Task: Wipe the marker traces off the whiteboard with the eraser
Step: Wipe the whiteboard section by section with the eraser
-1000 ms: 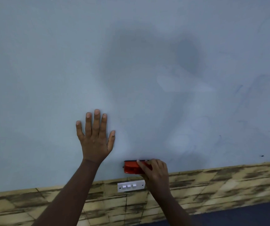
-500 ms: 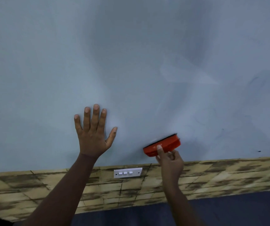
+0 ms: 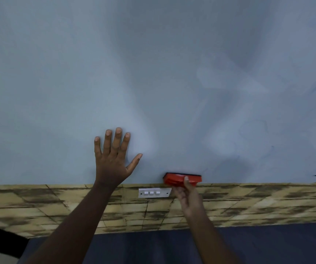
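Presently the right hand [image 3: 188, 197] grips the orange eraser [image 3: 182, 179] from below: the thumb lies across its orange back and the remaining fingers curl beneath it. The eraser lies level, its dark felt edge turned up against the whiteboard [image 3: 58, 82], right at the board's lower border. The right forearm rises to it from the bottom of the view.

The left hand [image 3: 113, 161] is spread flat on the whiteboard, to the left of the eraser and slightly above it. All four fingers are straight and point upward; the thumb is splayed out toward the eraser. This hand holds nothing. Its wrist crosses the board's lower border.

Faint grey marker traces [image 3: 256, 130] and smears remain on the whiteboard above and to the right of the eraser. A small dark spot [image 3: 315, 175] sits far to the right of the eraser, at about the same height.

A band of yellow-brown patterned tiles [image 3: 267, 202] runs directly below the eraser, under the board's border. A white switch plate [image 3: 154, 192] with three rockers is set in the tiles, just below and left of the eraser, between the two forearms. Dark blue floor [image 3: 267, 244] lies below the tile band.
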The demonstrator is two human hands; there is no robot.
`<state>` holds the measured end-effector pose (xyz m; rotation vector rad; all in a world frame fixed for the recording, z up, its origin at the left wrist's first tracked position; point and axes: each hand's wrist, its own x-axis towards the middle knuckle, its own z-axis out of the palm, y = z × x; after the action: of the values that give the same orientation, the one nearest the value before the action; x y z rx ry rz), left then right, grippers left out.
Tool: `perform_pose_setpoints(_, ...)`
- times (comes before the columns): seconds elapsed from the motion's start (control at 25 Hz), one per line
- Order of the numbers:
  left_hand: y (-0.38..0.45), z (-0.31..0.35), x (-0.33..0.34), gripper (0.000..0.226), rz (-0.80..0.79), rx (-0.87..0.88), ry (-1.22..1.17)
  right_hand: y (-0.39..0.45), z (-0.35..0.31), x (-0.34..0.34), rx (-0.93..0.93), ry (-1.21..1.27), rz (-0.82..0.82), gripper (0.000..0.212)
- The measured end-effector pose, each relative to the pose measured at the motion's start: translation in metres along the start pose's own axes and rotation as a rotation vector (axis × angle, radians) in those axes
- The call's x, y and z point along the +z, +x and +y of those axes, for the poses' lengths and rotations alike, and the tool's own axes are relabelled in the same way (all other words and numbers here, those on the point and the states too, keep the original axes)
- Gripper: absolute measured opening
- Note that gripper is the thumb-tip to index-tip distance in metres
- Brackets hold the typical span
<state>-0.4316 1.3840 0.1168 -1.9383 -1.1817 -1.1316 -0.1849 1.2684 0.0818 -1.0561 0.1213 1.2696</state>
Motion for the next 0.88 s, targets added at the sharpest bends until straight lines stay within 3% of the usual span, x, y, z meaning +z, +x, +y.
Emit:
perform_pose_setpoints(0.08, -0.008, 0.0, -0.001, 0.101, -0.028, -0.008, -0.008, -0.011, -0.037, -0.001, -0.092, -0.006, 0.054, 0.033)
perform_pose_setpoints(0.2, -0.019, 0.005, -0.002, 0.099, -0.07, -0.033, -0.018, -0.019, -0.064, 0.003, -0.207, -0.063, 0.128, 0.034)
perform_pose_setpoints(0.4, -0.039, 0.021, -0.002, 0.092, -0.121, -0.088, -0.03, 0.001, -0.021, -0.003, -0.103, -0.11, 0.154, 0.022)
perform_pose_setpoints(0.64, -0.047, 0.052, -0.012, 0.076, -0.183, -0.184, -0.054, 0.021, 0.002, -0.032, -0.039, -0.106, 0.142, 0.049)
perform_pose_setpoints(0.72, -0.042, 0.061, -0.014, 0.074, -0.201, -0.241, -0.074, 0.009, -0.018, -0.024, -0.165, -0.113, 0.18, 0.046)
perform_pose_setpoints(0.8, -0.038, 0.067, -0.016, 0.075, -0.218, -0.28, -0.088, -0.003, -0.058, -0.013, -0.462, -0.15, 0.245, 0.035)
perform_pose_setpoints(0.88, -0.031, 0.073, -0.02, 0.074, -0.217, -0.238, -0.1, -0.022, -0.103, 0.003, -0.777, -0.225, 0.221, 0.038)
